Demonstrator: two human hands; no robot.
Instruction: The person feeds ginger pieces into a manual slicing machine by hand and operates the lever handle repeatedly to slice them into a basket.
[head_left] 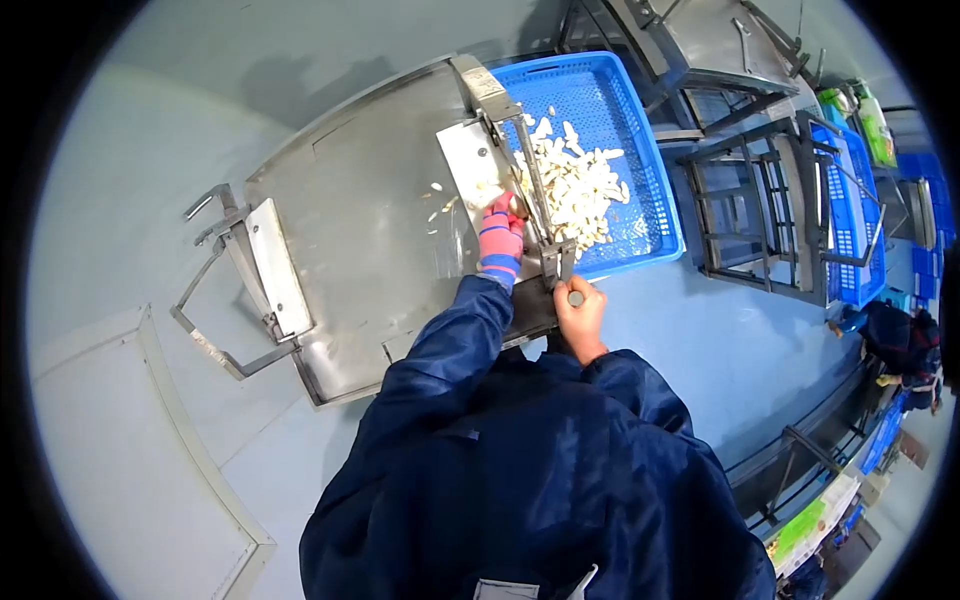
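Observation:
My left hand (501, 240), in a pink and blue striped glove, is closed beside the long blade (532, 175) of a metal lever cutter on the steel table's right edge. Whatever its fingers pinch is too small to make out. A white cutting board (463, 165) lies under that hand. My bare right hand (582, 320) is wrapped round the cutter handle (575, 298), its round end showing above the fist. Beyond the blade, a blue perforated crate (655, 200) holds many pale cut slices (575, 185). A few small scraps (435, 187) lie on the table left of the board.
The steel table (370, 200) carries a second cutter with a white board (278, 265) at its left end. Metal frames (750, 200) and another blue crate (850, 210) stand to the right. A person in dark clothing (895, 340) is at the far right.

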